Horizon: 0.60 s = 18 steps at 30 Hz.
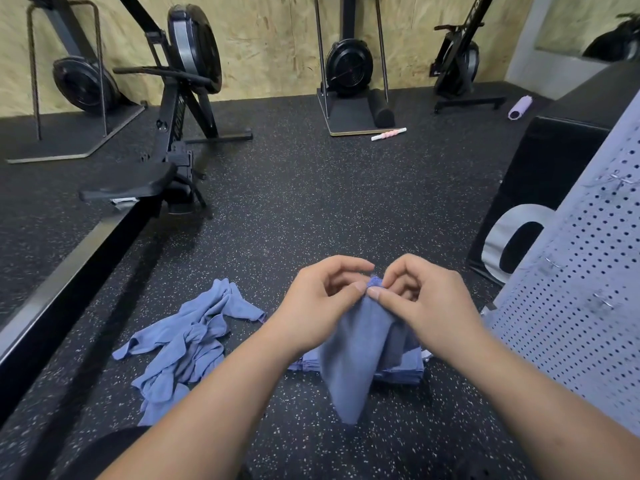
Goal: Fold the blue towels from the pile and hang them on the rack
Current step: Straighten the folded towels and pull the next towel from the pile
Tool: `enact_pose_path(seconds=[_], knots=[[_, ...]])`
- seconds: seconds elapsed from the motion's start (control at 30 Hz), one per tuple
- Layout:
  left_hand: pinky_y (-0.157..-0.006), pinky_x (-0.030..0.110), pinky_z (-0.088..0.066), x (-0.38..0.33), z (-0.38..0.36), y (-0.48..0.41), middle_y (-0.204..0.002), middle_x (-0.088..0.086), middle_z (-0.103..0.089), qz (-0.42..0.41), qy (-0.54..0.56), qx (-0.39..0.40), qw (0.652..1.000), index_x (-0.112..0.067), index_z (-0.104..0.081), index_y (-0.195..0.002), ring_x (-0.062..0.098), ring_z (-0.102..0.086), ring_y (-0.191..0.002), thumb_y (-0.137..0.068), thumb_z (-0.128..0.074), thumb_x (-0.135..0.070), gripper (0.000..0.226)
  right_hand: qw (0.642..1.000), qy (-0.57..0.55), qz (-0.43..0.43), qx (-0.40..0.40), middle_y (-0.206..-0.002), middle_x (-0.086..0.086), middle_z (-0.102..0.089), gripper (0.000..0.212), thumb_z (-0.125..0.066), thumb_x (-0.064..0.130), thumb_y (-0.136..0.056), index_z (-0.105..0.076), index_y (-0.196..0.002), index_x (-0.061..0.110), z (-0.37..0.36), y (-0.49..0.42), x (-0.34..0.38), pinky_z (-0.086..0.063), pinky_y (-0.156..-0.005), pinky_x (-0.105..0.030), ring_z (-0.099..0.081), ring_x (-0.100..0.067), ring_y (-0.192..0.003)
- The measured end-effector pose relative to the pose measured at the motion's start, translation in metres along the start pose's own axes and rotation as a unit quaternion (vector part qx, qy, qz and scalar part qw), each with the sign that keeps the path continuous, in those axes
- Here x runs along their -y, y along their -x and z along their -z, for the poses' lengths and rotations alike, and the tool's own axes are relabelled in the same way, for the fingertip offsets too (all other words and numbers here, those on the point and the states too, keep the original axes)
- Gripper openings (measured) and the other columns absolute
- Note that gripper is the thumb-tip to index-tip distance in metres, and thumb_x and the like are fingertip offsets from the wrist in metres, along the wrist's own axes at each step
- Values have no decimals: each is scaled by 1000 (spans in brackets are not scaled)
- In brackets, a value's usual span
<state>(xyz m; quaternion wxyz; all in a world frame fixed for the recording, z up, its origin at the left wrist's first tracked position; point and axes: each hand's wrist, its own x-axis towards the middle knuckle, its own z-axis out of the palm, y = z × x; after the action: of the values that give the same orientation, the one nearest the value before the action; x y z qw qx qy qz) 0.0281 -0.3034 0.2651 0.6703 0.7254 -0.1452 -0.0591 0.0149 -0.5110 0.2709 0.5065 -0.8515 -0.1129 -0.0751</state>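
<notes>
Both hands are closed in a pinch on one blue towel (pixel 360 348). The left hand (pixel 322 303) and right hand (pixel 426 303) meet at its bunched top corner, thumbs against forefingers, the other fingers curled. The towel hangs from that pinch in soft folds and narrows to a point just above the speckled floor (pixel 311 202). Behind it a flat stack (pixel 405 372) of folded towels lies on the floor. The crumpled pile (pixel 187 344) lies apart to the left. A perforated grey rack (pixel 588 289) stands at the right, near the stack.

Matt soft cloth towel (pixel 356 355), speckled rubber floor (pixel 311 209)
</notes>
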Motion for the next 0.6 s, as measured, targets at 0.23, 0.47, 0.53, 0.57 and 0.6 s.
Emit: enact_pose_path(seconds=[0.23,0.47,0.53,0.57,0.6], knots=[[-99,47,-59,4,2,-1,-105,4,-79,-17,-52,-12,998,-17,-74,-117,16,-73,-98,-94,-73,5,32,995,-7,-38,93,-78,-2,-74,17,-83,27,-92,-76,-105,34,8,-10,-9,-53,-68,-39,-58,-11,-66],[-84,21,-56,3,2,2,-93,-16,-78,-30,-216,-11,976,-28,-78,-107,0,-71,-87,-90,-85,-20,20,993,50,-23,106,-77,3,-72,7,-78,31,-95,-74,-90,30,7,-6,-14,-46,-61,-25,-51,-4,-59],[-77,15,-51,1,1,4,-87,-18,-76,-36,-245,-9,969,-27,-79,-100,-3,-68,-80,-89,-86,-27,13,992,71,-6,107,-76,7,-70,7,-77,30,-96,-73,-89,31,5,-4,-11,-43,-58,-18,-50,-2,-59],[-74,14,-49,1,1,5,-84,-18,-75,-37,-254,-12,966,-28,-78,-96,-3,-67,-78,-89,-86,-30,11,991,74,-4,109,-76,8,-70,7,-76,30,-96,-73,-90,31,5,-4,-11,-42,-58,-17,-50,-1,-59],[-73,16,-49,0,2,5,-82,-17,-75,-38,-263,-16,964,-28,-78,-93,-2,-66,-77,-89,-86,-32,10,991,74,-3,113,-77,8,-70,7,-77,29,-96,-73,-90,31,5,-5,-11,-42,-59,-17,-50,-1,-59]])
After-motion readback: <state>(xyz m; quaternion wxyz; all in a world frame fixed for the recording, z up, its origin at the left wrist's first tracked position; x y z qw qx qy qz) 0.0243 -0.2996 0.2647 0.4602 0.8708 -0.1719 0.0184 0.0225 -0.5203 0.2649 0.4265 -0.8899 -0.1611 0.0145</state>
